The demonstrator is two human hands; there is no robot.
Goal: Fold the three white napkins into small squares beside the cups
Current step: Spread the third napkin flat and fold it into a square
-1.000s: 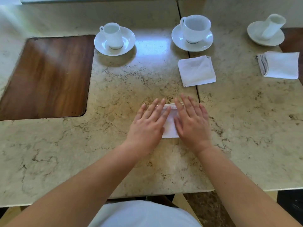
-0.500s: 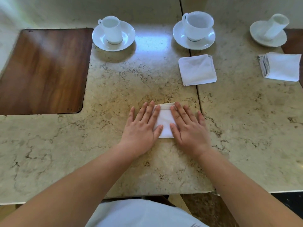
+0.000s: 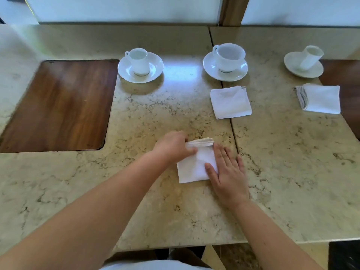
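Marble tabletop [image 3: 78, 182], no readable writing. Center frame: napkin [image 3: 194, 168] now largely uncovered, left hand [image 3: 172, 147] shifted to pinch its upper-left corner, right hand [image 3: 227, 172] flat on right edge.

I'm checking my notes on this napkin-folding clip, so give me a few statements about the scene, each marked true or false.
1. Three cups stand on saucers along the far side of the table. True.
2. A folded napkin lies in front of the left cup. False: only the middle cup and right cup have a folded napkin in front of them.
3. Both hands touch the near napkin. True: the left hand is at its far left corner, the right hand flat on its right side.
4. The near napkin lies on the wooden inset. False: it lies on the stone surface.
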